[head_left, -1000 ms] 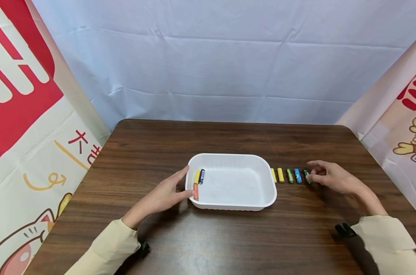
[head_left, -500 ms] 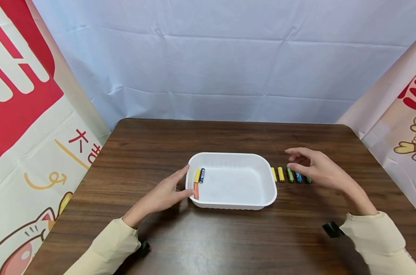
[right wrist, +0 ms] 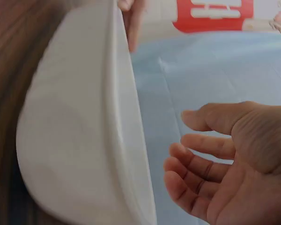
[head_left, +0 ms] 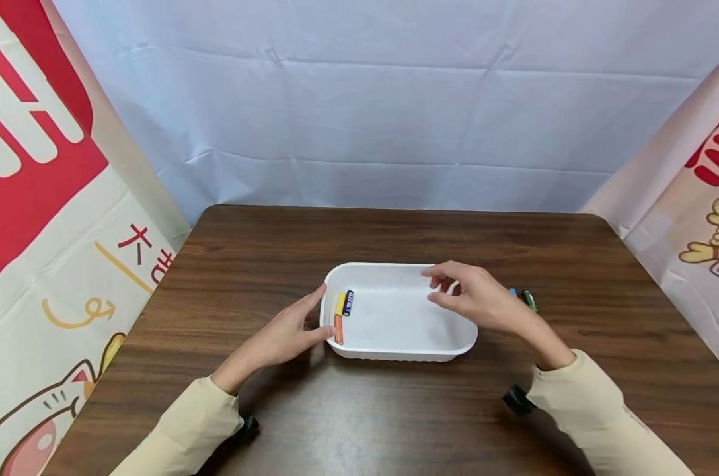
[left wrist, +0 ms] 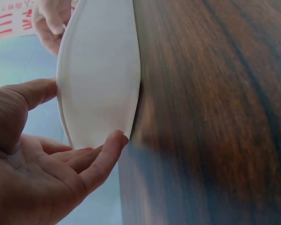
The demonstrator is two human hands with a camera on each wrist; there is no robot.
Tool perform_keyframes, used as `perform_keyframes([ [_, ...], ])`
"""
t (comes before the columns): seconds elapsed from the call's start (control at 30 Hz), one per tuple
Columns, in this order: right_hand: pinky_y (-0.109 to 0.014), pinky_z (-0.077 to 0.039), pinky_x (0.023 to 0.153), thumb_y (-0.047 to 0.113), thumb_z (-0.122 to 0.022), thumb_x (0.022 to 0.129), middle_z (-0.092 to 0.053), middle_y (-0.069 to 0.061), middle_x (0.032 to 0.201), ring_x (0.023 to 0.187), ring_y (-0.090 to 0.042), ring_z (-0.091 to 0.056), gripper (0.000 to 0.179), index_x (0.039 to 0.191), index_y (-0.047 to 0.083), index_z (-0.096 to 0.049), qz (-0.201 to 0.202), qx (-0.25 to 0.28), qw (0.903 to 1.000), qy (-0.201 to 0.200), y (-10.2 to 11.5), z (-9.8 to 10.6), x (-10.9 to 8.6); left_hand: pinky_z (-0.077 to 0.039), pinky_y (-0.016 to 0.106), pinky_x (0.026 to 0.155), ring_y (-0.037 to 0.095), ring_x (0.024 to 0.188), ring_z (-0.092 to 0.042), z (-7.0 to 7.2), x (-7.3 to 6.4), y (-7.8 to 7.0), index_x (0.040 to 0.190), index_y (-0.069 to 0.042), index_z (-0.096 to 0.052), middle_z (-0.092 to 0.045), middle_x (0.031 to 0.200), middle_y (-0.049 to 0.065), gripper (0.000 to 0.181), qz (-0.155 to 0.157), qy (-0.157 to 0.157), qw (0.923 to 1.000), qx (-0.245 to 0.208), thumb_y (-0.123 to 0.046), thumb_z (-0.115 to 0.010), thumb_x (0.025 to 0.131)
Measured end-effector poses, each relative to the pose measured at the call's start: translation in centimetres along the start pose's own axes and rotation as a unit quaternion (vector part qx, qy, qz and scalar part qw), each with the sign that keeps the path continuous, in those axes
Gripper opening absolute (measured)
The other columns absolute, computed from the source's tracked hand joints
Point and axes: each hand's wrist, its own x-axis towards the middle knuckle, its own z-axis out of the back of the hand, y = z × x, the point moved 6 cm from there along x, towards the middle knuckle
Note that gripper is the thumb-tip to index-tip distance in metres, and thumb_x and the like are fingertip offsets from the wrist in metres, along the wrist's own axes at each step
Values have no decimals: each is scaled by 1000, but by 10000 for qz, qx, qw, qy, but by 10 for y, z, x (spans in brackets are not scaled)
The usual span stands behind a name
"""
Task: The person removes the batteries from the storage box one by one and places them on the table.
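Observation:
A shallow white plastic tray stands on the table. My left hand holds its left end, thumb over the rim and the other fingers against the outer wall, as the left wrist view also shows. Inside, at the left end, lie a yellow battery, a dark blue battery and an orange battery. Above the right part of the tray hovers my right hand, fingers loosely bent, thumb apart from them. Nothing shows between those fingers in the right wrist view.
Right of the tray, a green battery and the end of a blue battery show past my right forearm, which hides the spot beside them. The brown wooden table ends at a pale cloth backdrop; printed cloths flank both sides.
My right hand has moved left from the green battery, passing over the battery row to above the tray. It now covers the yellow batteries there. My left hand and the tray have stayed put.

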Motion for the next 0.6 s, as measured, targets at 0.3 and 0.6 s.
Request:
perform_keyframes([
  [0.3,-26,-42,60,16,-71,82,-57,4,81,73,-12,-51,36,115,5,-63,-441,-35,9989,181,20,-45,42,-39,40,95,16,104,-56,-1,0,1,149,-12,-22,-30,148,9,80,-67,-21,10000,-24,-34,-67,86],
  [0.6,-25,-41,59,19,-74,79,-58,0,77,65,-12,-49,43,114,-3,-62,-803,-76,9959,401,24,-75,71,-43,38,90,14,97,-55,0,0,1,149,-13,-21,-32,146,8,80,-66,1,10000,30,-36,-65,87],
])
